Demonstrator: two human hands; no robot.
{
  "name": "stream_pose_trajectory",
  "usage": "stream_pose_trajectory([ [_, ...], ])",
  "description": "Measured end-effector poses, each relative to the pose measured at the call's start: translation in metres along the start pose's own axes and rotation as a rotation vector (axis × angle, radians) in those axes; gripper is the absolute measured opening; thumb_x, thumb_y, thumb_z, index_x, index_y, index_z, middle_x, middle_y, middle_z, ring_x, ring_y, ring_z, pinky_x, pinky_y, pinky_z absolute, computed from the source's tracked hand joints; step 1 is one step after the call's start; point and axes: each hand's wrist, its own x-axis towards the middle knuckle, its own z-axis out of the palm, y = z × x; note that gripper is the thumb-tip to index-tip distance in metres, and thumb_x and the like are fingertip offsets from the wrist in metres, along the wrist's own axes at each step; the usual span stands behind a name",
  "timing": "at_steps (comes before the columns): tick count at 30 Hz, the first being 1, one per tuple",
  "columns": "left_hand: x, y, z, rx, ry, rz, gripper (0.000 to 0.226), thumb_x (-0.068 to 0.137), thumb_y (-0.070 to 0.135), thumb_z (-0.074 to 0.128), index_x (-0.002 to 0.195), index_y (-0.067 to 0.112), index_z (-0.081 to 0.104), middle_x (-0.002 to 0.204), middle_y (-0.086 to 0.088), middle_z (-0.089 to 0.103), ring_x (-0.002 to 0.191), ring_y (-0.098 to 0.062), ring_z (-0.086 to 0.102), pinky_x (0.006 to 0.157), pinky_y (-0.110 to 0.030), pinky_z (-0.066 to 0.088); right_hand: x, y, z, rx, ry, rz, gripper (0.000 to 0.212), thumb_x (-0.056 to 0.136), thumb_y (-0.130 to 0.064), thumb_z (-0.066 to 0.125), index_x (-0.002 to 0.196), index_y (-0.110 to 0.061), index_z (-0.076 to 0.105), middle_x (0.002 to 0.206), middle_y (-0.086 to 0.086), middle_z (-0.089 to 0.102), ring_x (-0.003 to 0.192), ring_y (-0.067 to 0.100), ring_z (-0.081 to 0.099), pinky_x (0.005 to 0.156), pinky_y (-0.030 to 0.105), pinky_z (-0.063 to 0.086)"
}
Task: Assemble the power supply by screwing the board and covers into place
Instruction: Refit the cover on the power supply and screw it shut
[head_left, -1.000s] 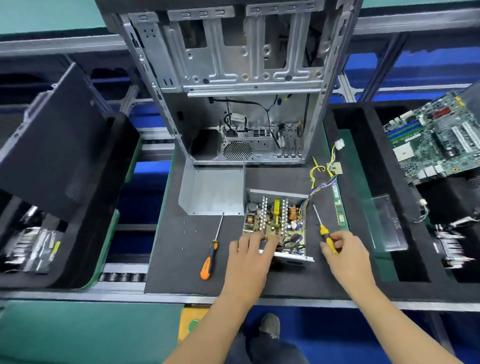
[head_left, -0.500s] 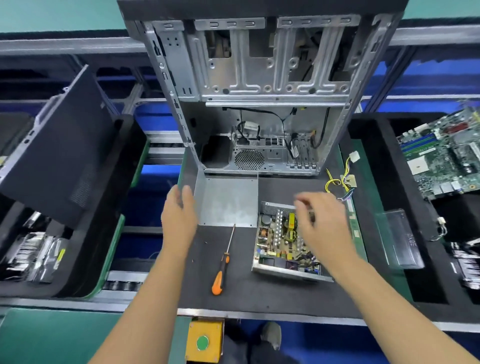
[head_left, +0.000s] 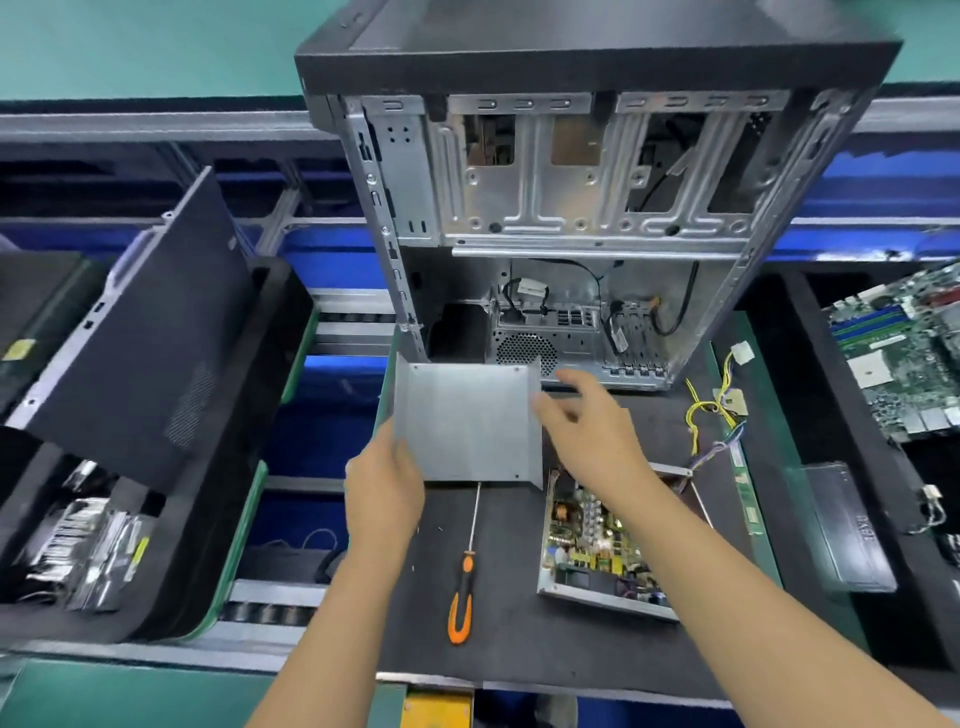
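- left hand (head_left: 383, 488) grips the left flange of the metal cover (head_left: 467, 423), centre frame; right hand (head_left: 592, 431), fingers loose and holding nothing, reaches for its right edge.
- open power supply board (head_left: 602, 540) sits lower right on the tabletop (head_left: 519, 649).
- risk: a one-sided hold could let the cover tip onto the orange screwdriver (head_left: 462, 597).

Open computer case (head_left: 571, 208), motherboard (head_left: 904, 353) at right, black side panel (head_left: 140, 332) at left.
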Motion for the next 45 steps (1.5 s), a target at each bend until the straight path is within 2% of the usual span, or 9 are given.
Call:
stream_pose_trajectory([
  [7,-0.018,0.015,-0.009,-0.333,0.051,-0.022,0.021,0.099,0.007,0.05,0.087,0.018,0.063,0.068,0.01,0.058,0.056,0.0,0.048,0.055,-0.012,0.04,-0.018,0.01,-0.024,0.435,-0.277,-0.026,0.066,0.087,-0.063,0.051,0.143,-0.03,0.046,0.125,-0.028,0.062,0.115,-0.01,0.056,0.09,0.01,0.046],
  [10,-0.025,0.025,-0.004,-0.515,-0.134,-0.087,0.022,0.097,0.004,0.053,0.096,0.016,0.071,0.084,0.009,0.073,0.07,0.002,0.063,0.067,-0.02,0.05,-0.025,0.02,-0.043,0.653,-0.257,-0.051,0.067,0.09,-0.067,0.041,0.14,-0.022,0.05,0.128,-0.005,0.066,0.119,0.011,0.061,0.099,0.034,0.047],
  [13,-0.039,0.043,0.009,-0.732,-0.402,-0.216,0.027,0.094,-0.001,0.058,0.116,0.01,0.07,0.1,0.002,0.077,0.089,-0.012,0.072,0.071,-0.027,0.055,-0.036,0.035,-0.067,0.687,-0.297,-0.057,0.094,0.073,-0.082,0.052,0.147,-0.026,0.039,0.138,-0.004,0.059,0.128,0.013,0.054,0.1,0.036,0.045],
  [20,-0.07,0.096,0.033,-1.209,-0.91,-0.646,0.043,0.069,-0.008,0.057,0.112,-0.011,0.061,0.093,-0.018,0.074,0.074,-0.021,0.074,0.058,-0.025,0.058,-0.055,0.055,-0.105,0.488,-0.317,-0.174,0.096,0.067,-0.045,0.075,0.144,-0.053,0.019,0.154,-0.019,0.03,0.14,-0.006,0.029,0.111,0.024,0.027],
  [27,-0.089,0.095,0.052,-1.117,-1.07,-0.765,0.025,0.065,-0.008,0.065,0.087,-0.012,0.074,0.093,-0.024,0.073,0.075,-0.028,0.075,0.066,-0.03,0.063,-0.053,0.044,-0.129,0.489,0.016,-0.101,0.042,0.098,-0.046,0.048,0.137,-0.03,0.054,0.122,-0.017,0.067,0.113,0.001,0.062,0.084,0.011,0.049],
  [31,-0.089,0.094,0.047,-0.99,-1.193,-0.685,0.02,0.073,-0.006,0.064,0.088,-0.009,0.077,0.089,-0.022,0.074,0.074,-0.026,0.075,0.062,-0.028,0.061,-0.051,0.046,-0.146,0.584,0.045,-0.091,0.072,0.079,-0.064,0.052,0.142,-0.029,0.046,0.108,0.0,0.072,0.095,0.012,0.07,0.08,0.024,0.056],
  [35,-0.08,0.1,0.044,-0.726,-1.219,-0.606,0.034,0.091,-0.004,0.055,0.123,-0.015,0.062,0.111,-0.023,0.07,0.089,-0.026,0.073,0.079,-0.034,0.062,-0.045,0.058,-0.16,0.668,-0.079,-0.101,0.033,0.097,-0.034,0.058,0.129,-0.041,0.057,0.095,-0.006,0.072,0.082,0.008,0.066,0.08,0.031,0.052],
  [40,-0.059,0.106,0.032,-0.894,-1.201,-0.631,0.086,0.083,0.067,0.054,0.138,0.001,0.052,0.132,-0.026,0.062,0.113,-0.041,0.066,0.084,-0.047,0.061,-0.043,0.068,-0.155,1.07,0.096,0.022,0.031,0.098,-0.009,0.054,0.125,-0.02,0.06,0.114,-0.001,0.071,0.096,0.02,0.068,0.073,0.044,0.056],
  [45,-0.071,0.118,0.035,-0.605,-0.947,-0.051,0.096,0.077,0.087,0.047,0.154,0.031,0.03,0.151,0.01,0.047,0.136,-0.015,0.049,0.108,-0.047,0.046,-0.043,0.068,-0.148,1.262,0.174,0.231,0.036,0.104,-0.014,0.044,0.14,-0.014,0.049,0.13,0.006,0.064,0.115,0.027,0.064,0.083,0.057,0.054],
])
